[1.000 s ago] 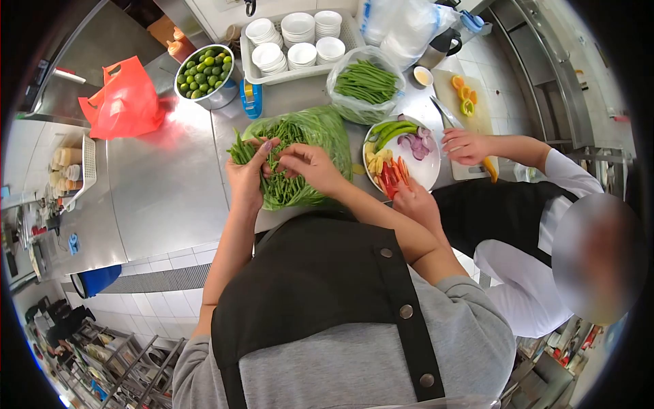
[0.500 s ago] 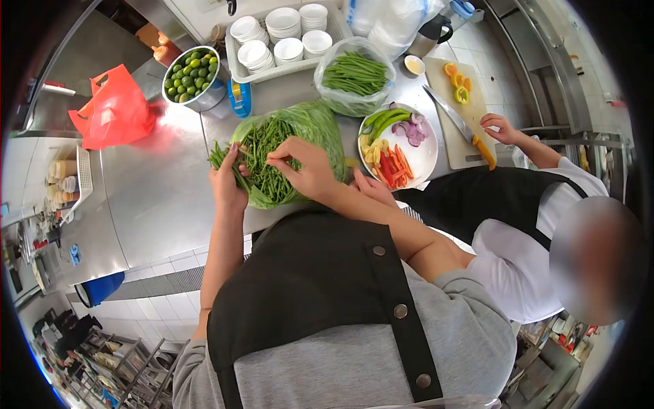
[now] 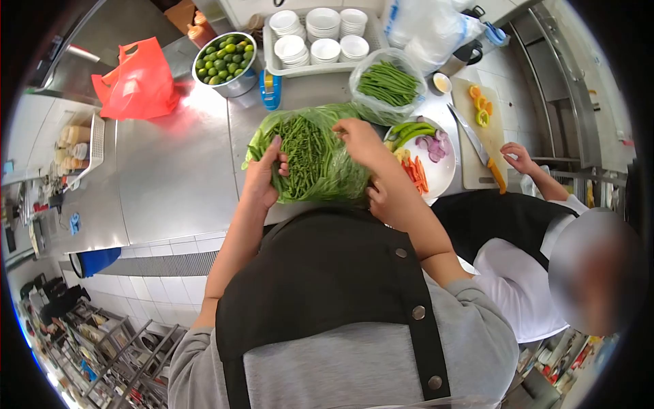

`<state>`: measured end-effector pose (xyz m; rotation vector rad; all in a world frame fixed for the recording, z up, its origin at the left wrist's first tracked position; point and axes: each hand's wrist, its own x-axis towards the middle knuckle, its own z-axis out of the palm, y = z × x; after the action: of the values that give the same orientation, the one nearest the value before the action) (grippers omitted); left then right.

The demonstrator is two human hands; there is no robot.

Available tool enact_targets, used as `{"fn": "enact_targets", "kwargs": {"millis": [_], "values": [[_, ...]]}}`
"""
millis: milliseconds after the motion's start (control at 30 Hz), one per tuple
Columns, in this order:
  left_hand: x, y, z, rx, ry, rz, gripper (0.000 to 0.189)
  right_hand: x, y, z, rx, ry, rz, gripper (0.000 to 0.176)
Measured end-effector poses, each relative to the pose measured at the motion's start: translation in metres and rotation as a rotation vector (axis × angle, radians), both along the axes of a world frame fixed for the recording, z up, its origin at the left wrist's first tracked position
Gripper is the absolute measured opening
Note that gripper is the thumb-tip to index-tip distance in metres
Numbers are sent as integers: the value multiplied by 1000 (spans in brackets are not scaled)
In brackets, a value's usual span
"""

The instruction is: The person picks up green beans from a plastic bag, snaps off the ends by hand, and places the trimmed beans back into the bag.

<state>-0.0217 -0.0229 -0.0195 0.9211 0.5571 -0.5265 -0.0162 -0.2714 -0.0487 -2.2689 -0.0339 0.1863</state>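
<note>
A light-green plastic bag [image 3: 349, 178] full of thin green stems [image 3: 300, 153] lies open on the steel counter. At its left side my left hand [image 3: 264, 178] has its fingers curled round some stems, thumb up. My right hand [image 3: 360, 142] is over the bag's upper right rim with its fingertips together; what is between them is too small to tell. Below my right forearm, a co-worker's hand [image 3: 383, 199] is by the bag's lower right edge.
A plate [image 3: 443, 174] of cut vegetables, a cutting board [image 3: 477, 102] with a knife [image 3: 477, 140], bagged green beans [image 3: 388, 85], a bowl tray [image 3: 327, 67], a pot of limes [image 3: 240, 83], a blue tape dispenser [image 3: 270, 91] and a red bag [image 3: 143, 85]. A co-worker [image 3: 518, 286] stands right.
My right hand has moved from the middle of the stems to the bag's upper right rim. My left hand is lower against the bag. The view has shifted, moving the counter items rightward.
</note>
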Motion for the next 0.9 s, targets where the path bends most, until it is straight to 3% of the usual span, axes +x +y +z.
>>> {"fn": "enact_targets", "kwargs": {"millis": [133, 233, 433, 767, 900], "values": [[-4, -4, 5, 45, -15, -13, 26, 6, -4, 6, -52, 76, 145, 15], [-1, -5, 5, 74, -45, -35, 26, 9, 9, -7, -315, -16, 170, 11], [2, 2, 4, 67, -44, -61, 25, 8, 52, -21, -692, -259, -8, 11], [2, -16, 12, 289, -254, -98, 23, 6, 23, 33, 249, 67, -73, 19], [8, -33, 17, 272, -331, -100, 21, -8, 36, 32, 439, 78, 20, 17]]}}
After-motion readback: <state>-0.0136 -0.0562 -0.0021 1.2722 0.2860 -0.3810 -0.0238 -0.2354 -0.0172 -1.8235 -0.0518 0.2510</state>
